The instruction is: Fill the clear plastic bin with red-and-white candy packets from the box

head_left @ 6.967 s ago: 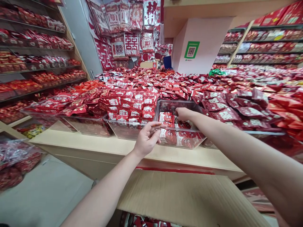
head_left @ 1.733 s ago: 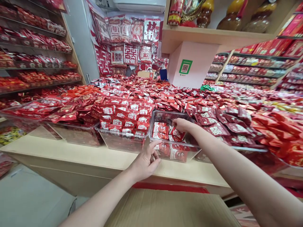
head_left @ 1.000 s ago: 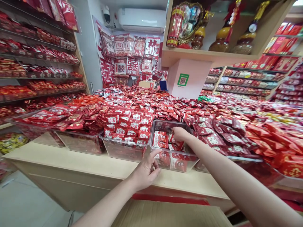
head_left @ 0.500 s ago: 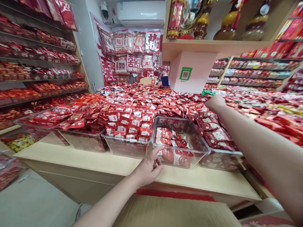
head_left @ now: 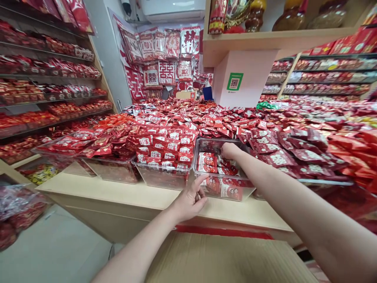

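Observation:
My right hand (head_left: 231,151) reaches down into a clear plastic bin (head_left: 196,155) holding some small red-and-white candy packets (head_left: 207,161). Its fingers point down and are curled together; what is between them is hidden. Just in front of this bin is my left hand (head_left: 191,199), holding nothing. Its index finger stretches to the bin's front rim, the thumb is apart, and the other fingers are bent. To the left stands a bin heaped with red packets (head_left: 169,145). Dark red packets (head_left: 278,157) are piled to the right, beyond my forearm.
The bins stand along a pale wooden counter ledge (head_left: 118,193). A wooden box-like surface (head_left: 226,255) lies below it, close to me. Overhead at the right, a wooden shelf (head_left: 273,39) juts out above a white pillar with a QR sign (head_left: 235,82). Stocked racks (head_left: 50,70) line the left.
My right hand has come back from the far packets at the right and down into the clear bin. The left hand stays at the bin's front. The view has shifted slightly.

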A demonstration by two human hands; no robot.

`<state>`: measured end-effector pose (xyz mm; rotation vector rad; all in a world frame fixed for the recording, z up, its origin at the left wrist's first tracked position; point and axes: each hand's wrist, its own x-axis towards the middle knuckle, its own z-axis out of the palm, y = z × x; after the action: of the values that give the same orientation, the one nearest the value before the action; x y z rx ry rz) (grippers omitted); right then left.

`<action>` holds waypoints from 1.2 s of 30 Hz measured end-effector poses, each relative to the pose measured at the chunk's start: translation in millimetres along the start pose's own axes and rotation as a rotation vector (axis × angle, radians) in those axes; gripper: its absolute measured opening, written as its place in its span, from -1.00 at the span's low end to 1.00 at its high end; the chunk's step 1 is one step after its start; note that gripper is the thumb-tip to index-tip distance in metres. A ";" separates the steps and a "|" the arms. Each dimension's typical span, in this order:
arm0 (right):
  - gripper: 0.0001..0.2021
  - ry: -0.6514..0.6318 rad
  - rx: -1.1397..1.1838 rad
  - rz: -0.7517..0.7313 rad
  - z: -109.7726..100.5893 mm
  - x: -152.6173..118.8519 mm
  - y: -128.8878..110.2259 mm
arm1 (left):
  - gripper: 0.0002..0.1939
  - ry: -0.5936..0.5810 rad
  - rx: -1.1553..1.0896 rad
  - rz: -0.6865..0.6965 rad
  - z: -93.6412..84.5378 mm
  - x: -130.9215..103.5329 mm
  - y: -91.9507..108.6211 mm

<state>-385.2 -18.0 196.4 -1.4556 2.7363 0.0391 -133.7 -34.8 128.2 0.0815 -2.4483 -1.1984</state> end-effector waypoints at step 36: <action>-0.68 -0.120 -0.103 -0.109 10.8 -6.1 -12.3 | -0.26 -0.049 -0.045 -0.059 3.7 -1.9 5.0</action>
<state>-371.3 -19.3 185.9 -1.5704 2.5917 0.2587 -132.8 -28.4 129.4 0.1139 -2.4750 -1.2946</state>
